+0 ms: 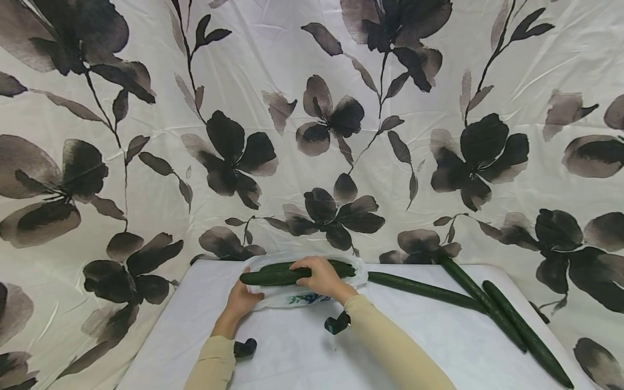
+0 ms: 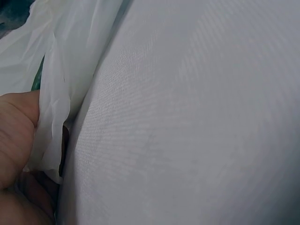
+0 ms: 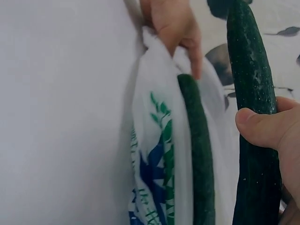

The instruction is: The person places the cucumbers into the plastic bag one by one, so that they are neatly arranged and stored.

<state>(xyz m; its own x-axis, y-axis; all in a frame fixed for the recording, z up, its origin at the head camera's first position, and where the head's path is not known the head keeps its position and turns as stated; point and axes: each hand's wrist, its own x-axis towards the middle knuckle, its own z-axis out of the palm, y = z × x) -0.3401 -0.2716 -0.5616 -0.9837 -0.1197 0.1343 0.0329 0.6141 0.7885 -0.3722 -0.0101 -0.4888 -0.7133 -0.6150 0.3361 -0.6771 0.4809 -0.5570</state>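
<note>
My right hand (image 1: 319, 276) grips a long dark green cucumber (image 3: 255, 173) around its middle, thumb across the near side. The held cucumber is over a white plastic bag (image 1: 273, 300) with green and blue print. Inside the bag's opening lies another cucumber (image 3: 200, 154), partly hidden by the plastic. At the bag's left end, my left hand (image 1: 241, 299) holds the edge of the opening. In the left wrist view, the bag plastic (image 2: 54, 126) is pinched between the thumb (image 2: 16, 126) and the fingers, which are mostly hidden.
Several more cucumbers lie on the right of the white table (image 1: 292, 357): one nearly crosswise (image 1: 424, 288), two slanting toward the near right corner, the outer one (image 1: 528, 336) along the edge. Behind the table hangs a floral cloth (image 1: 273, 227).
</note>
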